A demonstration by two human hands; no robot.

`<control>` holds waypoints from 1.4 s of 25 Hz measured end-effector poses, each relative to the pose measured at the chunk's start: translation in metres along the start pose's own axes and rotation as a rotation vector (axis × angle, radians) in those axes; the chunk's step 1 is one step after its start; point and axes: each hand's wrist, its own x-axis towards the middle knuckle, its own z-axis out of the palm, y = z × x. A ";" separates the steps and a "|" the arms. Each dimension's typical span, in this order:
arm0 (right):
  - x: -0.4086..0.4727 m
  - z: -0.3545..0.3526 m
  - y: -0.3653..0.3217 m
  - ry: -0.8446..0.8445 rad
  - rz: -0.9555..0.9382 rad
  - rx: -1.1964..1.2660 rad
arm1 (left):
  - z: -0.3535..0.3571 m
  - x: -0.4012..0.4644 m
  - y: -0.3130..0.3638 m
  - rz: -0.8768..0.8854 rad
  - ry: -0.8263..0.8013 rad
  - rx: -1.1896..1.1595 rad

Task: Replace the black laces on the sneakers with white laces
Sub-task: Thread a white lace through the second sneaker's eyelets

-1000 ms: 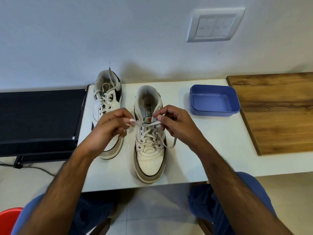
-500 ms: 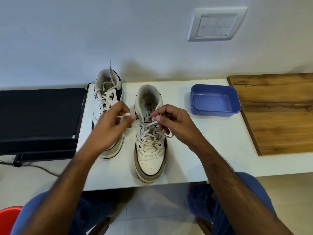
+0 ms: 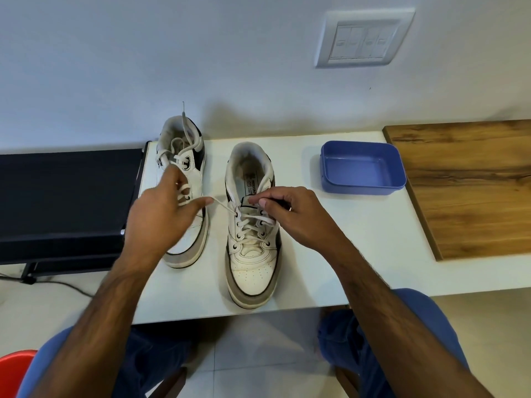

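Observation:
Two white sneakers with grey and black trim stand on the white table (image 3: 344, 254). The right sneaker (image 3: 253, 262) carries a white lace (image 3: 253, 222) through its lower eyelets. My left hand (image 3: 163, 214) pinches one end of that lace and holds it taut out to the left, in front of the left sneaker (image 3: 184, 150). My right hand (image 3: 290, 216) pinches the sneaker's tongue and lace at the upper right eyelets. The left sneaker is laced in white, with a lace end sticking up at its heel.
A blue plastic tray (image 3: 362, 168) sits to the right of the sneakers. A wooden board (image 3: 471, 185) covers the table's right end. A black unit (image 3: 66, 196) adjoins the table's left edge. A switch plate (image 3: 363, 38) is on the wall.
My left hand has moved left and up, drawing the lace end out taut through the left eyelet. My right hand stayed at the tongue, shifting slightly.

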 end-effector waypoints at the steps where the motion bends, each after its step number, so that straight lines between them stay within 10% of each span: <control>1: 0.000 0.001 0.000 0.001 0.003 -0.008 | -0.003 0.002 -0.001 -0.076 0.102 -0.118; 7: 0.000 0.004 0.000 -0.005 -0.057 -0.108 | 0.001 0.006 -0.020 -0.277 0.381 -0.738; 15: 0.004 0.004 0.008 0.121 -0.178 -0.094 | 0.022 -0.005 0.006 -0.021 -0.188 -0.345; 26: 0.005 0.004 0.012 0.128 -0.111 -0.414 | 0.028 -0.005 0.013 0.034 -0.217 -0.396; 35: -0.001 -0.008 0.006 -0.017 -0.019 -0.056 | 0.025 -0.002 0.009 0.080 -0.325 -0.520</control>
